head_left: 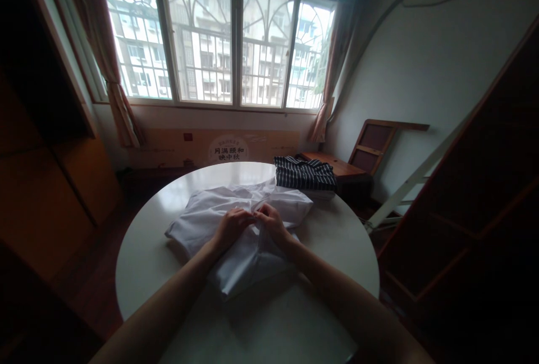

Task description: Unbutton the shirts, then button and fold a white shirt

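A white shirt (248,263) lies spread and creased on the round white table (143,263). My left hand (236,223) and my right hand (270,222) meet over its middle, fingertips almost touching. Both are closed, pinching the shirt's fabric along what looks like its front opening. Whether a button sits between the fingers is too small to tell. Just beyond the right side of the shirt rests a folded black-and-white striped garment (305,173), with something white under it.
Behind the table, a long printed cardboard panel (177,148) leans below the barred window (202,44). At the right stand a wooden chair (370,148) and a pale ladder-like frame (404,201). Cabinets (80,178) line the left side.
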{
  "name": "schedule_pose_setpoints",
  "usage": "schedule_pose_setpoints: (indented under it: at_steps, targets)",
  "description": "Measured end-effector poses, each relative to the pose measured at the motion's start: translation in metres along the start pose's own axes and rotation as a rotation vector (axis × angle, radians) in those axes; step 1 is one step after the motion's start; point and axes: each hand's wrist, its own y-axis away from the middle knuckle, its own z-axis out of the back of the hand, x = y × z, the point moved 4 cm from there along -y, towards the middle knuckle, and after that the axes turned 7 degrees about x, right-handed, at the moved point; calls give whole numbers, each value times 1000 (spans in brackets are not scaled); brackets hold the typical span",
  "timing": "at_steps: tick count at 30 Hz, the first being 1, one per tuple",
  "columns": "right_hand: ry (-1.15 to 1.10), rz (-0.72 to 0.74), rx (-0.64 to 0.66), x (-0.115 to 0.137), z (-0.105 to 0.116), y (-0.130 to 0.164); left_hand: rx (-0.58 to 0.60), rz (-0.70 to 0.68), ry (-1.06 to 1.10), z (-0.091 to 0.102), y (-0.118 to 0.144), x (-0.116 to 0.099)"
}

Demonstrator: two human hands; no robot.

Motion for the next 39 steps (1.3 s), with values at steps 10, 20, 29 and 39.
schedule_pose_setpoints:
  at_steps: [10,20,29,39]
  targets:
    - [-200,-81,7,-6,-2,2,-8,-40,-13,2,1,-3]
    - [-291,-98,19,-10,-3,2,-13,-83,-84,1,2,-5]
    - [-316,-102,34,-8,-3,3,-14,-125,-138,2,2,-10]
    - [-388,-168,-102,-5,1,3,-119,-126,-218,18,0,-22]
